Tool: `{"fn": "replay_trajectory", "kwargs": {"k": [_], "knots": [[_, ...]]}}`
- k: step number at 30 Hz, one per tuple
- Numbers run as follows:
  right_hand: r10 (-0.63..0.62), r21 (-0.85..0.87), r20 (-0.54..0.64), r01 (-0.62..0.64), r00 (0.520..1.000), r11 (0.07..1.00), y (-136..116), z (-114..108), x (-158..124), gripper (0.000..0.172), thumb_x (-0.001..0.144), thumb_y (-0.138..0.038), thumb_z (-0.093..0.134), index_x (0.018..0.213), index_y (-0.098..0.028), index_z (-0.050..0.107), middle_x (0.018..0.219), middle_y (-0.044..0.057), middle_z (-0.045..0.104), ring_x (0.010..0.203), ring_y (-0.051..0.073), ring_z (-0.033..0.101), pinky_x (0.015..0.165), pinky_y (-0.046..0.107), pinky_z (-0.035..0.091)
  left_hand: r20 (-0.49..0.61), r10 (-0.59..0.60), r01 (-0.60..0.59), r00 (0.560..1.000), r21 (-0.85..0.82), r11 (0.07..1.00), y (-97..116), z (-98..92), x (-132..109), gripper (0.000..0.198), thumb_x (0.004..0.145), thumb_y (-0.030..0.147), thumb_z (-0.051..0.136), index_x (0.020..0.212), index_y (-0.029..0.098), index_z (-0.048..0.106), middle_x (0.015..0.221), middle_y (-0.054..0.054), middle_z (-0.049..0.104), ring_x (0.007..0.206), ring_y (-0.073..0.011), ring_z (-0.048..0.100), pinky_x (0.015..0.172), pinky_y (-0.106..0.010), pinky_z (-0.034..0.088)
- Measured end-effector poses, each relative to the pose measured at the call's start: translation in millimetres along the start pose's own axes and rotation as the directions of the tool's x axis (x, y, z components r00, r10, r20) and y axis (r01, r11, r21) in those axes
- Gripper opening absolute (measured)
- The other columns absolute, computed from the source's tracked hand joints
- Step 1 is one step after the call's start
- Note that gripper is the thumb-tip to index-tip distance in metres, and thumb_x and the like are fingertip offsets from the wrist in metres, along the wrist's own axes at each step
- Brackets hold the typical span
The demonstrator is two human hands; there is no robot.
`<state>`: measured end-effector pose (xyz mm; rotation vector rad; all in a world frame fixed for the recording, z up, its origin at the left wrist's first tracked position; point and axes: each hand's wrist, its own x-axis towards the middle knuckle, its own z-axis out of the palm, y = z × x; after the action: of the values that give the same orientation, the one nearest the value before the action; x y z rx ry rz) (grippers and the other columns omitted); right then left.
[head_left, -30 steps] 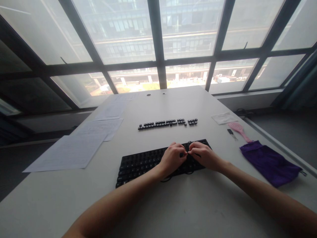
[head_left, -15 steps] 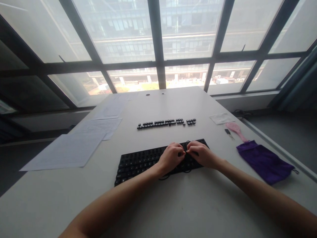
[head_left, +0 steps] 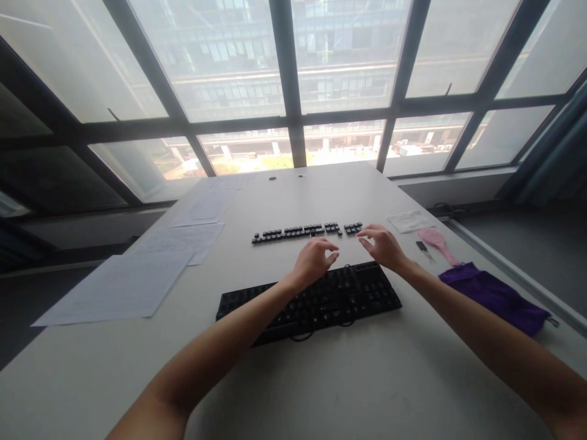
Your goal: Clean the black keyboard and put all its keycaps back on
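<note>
A black keyboard (head_left: 321,299) lies on the white table, partly covered by my left forearm. Beyond it is a row of loose black keycaps (head_left: 288,233), split into groups. My left hand (head_left: 316,260) hovers over the keyboard's back edge, thumb and fingers apart, with nothing visible in it. My right hand (head_left: 383,245) is just beyond the keyboard's right back corner, close to the rightmost group of keycaps (head_left: 352,228). Its thumb and fingertips are parted too, and I see nothing between them. A thin dark cable loop (head_left: 301,338) shows at the keyboard's front edge.
Printed paper sheets (head_left: 114,284) cover the table's left side. On the right lie a purple pouch (head_left: 495,296), a pink hairbrush (head_left: 433,237), a small black-handled tool (head_left: 422,247) and a clear plastic bag (head_left: 408,221). Large windows stand behind the table (head_left: 339,189).
Both hands have lifted from the keyboard and moved away from me towards the loose keycaps. Their pinched fingers have parted. More of the keyboard's right side shows now.
</note>
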<state>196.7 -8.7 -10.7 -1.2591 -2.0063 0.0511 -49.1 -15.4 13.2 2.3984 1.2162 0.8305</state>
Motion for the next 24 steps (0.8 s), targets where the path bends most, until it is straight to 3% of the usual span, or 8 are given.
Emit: {"fn": "replay_trajectory", "kwargs": {"k": [4, 8, 13, 20, 24], "knots": [[-0.014, -0.206, 0.098, 0.034, 0.995, 0.978, 32.8, 22.9, 33.9, 0.014, 0.090, -0.013, 0.066, 0.093, -0.021, 0.078, 0.099, 0.008, 0.072, 0.097, 0.026, 0.060, 0.084, 0.037, 0.048, -0.031, -0.061, 0.065, 0.998, 0.179, 0.982, -15.0, 17.6, 54.5, 0.018, 0.091, 0.023, 0.068, 0.104, 0.022, 0.080, 0.104, -0.009, 0.073, 0.102, -0.0248, 0.063, 0.093, -0.036, 0.050], [-0.062, -0.344, 0.202, 0.130, 0.977, 0.930, 42.2, 39.1, 47.8, 0.014, 0.091, -0.014, 0.067, 0.089, -0.021, 0.079, 0.100, 0.010, 0.072, 0.099, 0.027, 0.056, 0.082, 0.038, 0.044, -0.006, -0.081, 0.081, 0.997, 0.226, 0.971, -26.1, 41.0, 82.0, 0.017, 0.090, 0.021, 0.067, 0.100, 0.020, 0.081, 0.104, -0.012, 0.071, 0.104, -0.0276, 0.060, 0.088, -0.038, 0.052], [-0.111, -0.393, 0.256, 0.208, 0.960, 0.896, 44.2, 44.2, 52.8, 0.020, 0.093, -0.013, 0.062, 0.085, -0.020, 0.078, 0.101, 0.012, 0.073, 0.103, 0.029, 0.053, 0.087, 0.042, 0.038, 0.034, -0.068, 0.057, 0.997, 0.252, 0.966, -33.5, 57.1, 89.1, 0.017, 0.090, 0.018, 0.064, 0.089, 0.019, 0.081, 0.104, -0.013, 0.068, 0.108, -0.0277, 0.054, 0.092, -0.038, 0.050], [-0.143, -0.327, 0.302, 0.243, 0.943, 0.913, 38.0, 42.2, 55.1, 0.023, 0.094, -0.012, 0.059, 0.080, -0.018, 0.075, 0.090, 0.011, 0.075, 0.101, 0.028, 0.054, 0.088, 0.042, 0.034, 0.044, -0.075, 0.064, 0.996, 0.209, 0.976, -25.5, 53.2, 87.4, 0.017, 0.086, 0.012, 0.065, 0.082, 0.019, 0.080, 0.098, -0.011, 0.074, 0.107, -0.0276, 0.056, 0.094, -0.039, 0.050], [-0.119, -0.240, 0.180, 0.161, 0.976, 0.957, 25.5, 31.3, 45.5, 0.016, 0.092, -0.013, 0.064, 0.082, -0.020, 0.075, 0.092, 0.009, 0.075, 0.100, 0.027, 0.057, 0.090, 0.042, 0.036, 0.003, -0.117, 0.115, 0.993, 0.152, 0.982, -11.0, 40.8, 71.4, 0.011, 0.084, 0.019, 0.071, 0.087, 0.021, 0.081, 0.094, -0.009, 0.077, 0.100, -0.0260, 0.063, 0.093, -0.038, 0.051]]}}
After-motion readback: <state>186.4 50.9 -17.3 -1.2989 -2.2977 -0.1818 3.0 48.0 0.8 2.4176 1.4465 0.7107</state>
